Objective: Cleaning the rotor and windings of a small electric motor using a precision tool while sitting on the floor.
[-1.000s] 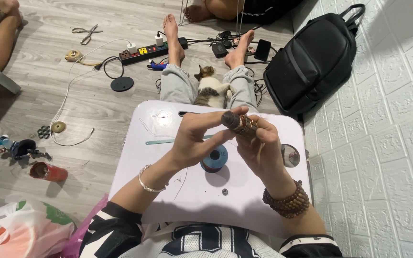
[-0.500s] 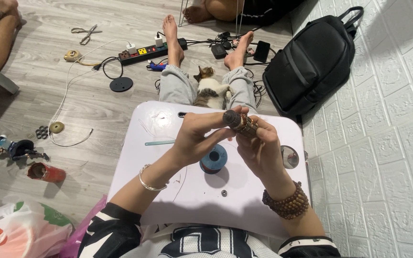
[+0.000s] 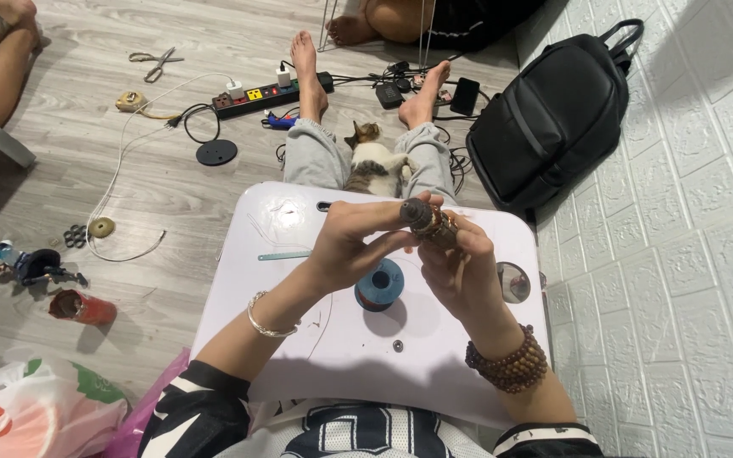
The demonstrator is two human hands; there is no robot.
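**Operator:** I'm looking down over the white rounded lap table [image 3: 332, 356]. Both hands are raised above it, meeting near its far edge. The right hand [image 3: 460, 276] is wrapped closed around a small brownish cylindrical part with a dark rounded cap [image 3: 424, 219]; the cap pokes out above the knuckles. The left hand [image 3: 354, 242] comes in from the side, thumb and fingers pinched together against that same cap.

**Observer:** So both grips are closed on it?

**Operator:** Yes, the right one clamped round the body, the left one pinching the top. Whether anything thin runs between the fingers I can't tell; it is too small.

**Observer:** What sits below?

**Operator:** A blue spool of thin wire [image 3: 379, 284] stands on the table just under the hands, a pale green flat strip [image 3: 283, 255] lies to the left, and a round recess [image 3: 513, 282] is on the right. A tabby and white cat [image 3: 375, 163] lies between the person's legs beyond the table.

**Observer:** How would you handle this well?

**Operator:** My judgement: keep the right hand still as the anchor, let only the left fingertips work, and hold the part over the table, so anything dropped lands there, not on the grey wooden floor [image 3: 129, 187].
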